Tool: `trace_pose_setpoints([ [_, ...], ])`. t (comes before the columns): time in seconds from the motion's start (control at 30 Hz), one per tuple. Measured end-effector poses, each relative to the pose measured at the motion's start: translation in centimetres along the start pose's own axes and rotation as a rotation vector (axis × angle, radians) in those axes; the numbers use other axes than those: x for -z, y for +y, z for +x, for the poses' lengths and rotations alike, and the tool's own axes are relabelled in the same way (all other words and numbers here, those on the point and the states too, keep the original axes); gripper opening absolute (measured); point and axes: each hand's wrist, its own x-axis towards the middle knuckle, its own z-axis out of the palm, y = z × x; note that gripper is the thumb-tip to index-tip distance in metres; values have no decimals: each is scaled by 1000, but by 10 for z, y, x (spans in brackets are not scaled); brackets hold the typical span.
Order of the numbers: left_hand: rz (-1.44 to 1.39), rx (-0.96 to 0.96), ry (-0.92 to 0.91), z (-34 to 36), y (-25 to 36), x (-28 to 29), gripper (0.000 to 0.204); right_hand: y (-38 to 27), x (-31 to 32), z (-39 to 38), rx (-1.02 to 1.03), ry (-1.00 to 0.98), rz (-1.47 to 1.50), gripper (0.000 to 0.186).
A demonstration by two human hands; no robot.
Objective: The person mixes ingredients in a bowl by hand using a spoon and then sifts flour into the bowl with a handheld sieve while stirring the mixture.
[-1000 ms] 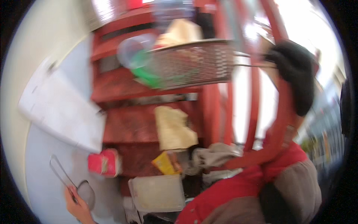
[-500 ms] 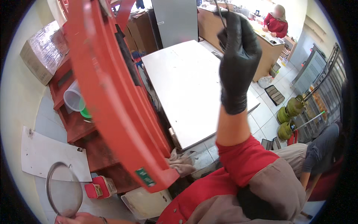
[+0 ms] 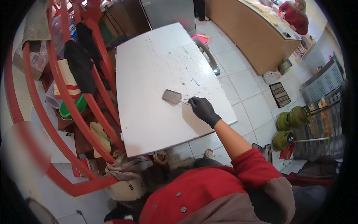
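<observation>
My right hand (image 3: pixel 204 111), in a black glove, is closed on the thin wire handle of a small square mesh skimmer (image 3: pixel 172 97). The skimmer's dark, flat head is over the middle of a scuffed white top (image 3: pixel 149 127); whether it touches the surface I cannot tell. My left hand is out of the picture. At the lower left corner, part of a grey round rim (image 3: pixel 40 212) shows, which looks like that of a sieve.
Red railings (image 3: pixel 65 97) with dark cloths stand left of the white top, and a rag (image 3: pixel 125 168) hangs at their lower end. Green gas cylinders (image 3: pixel 285 121) stand at the right. Behind a wooden counter (image 3: pixel 257 35), another person (image 3: pixel 294 16) stands at the far right.
My right hand has come down from high in front of me to over the white top, and the skimmer's head now shows. My left hand, which held a round sieve, has left the picture.
</observation>
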Motion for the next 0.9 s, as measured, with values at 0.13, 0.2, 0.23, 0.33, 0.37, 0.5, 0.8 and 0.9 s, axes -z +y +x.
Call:
trace_pose_setpoints([
  [0.13, -199, 0, -152, 2, 60, -4, 20, 18, 26, 1, 247, -136, -138, 20],
  [0.2, -373, 18, -285, -6, 91, -23, 20, 34, 48, 2, 378, -46, -209, 19],
  [0.23, -466, 25, -359, -11, 108, -33, 20, 42, 61, -1, 429, 20, -86, 19],
  [0.33, -685, 360, -1103, -38, 193, -66, 24, 70, 103, -6, 397, 90, 39, 20],
  [0.37, -741, 342, -1115, -45, 213, -79, 24, 79, 117, -11, 346, 51, 82, 20],
  [0.5, -842, -10, -1348, -96, 303, -123, 20, 110, 149, -39, 238, 79, 171, 18],
  [0.8, -1614, -960, -1311, -178, 621, -71, 32, 216, 303, -46, -349, 20, 1188, 42],
  [0.9, -1758, -1298, -1289, -233, 698, -23, 32, 269, 336, -48, -512, -366, 1363, 49],
])
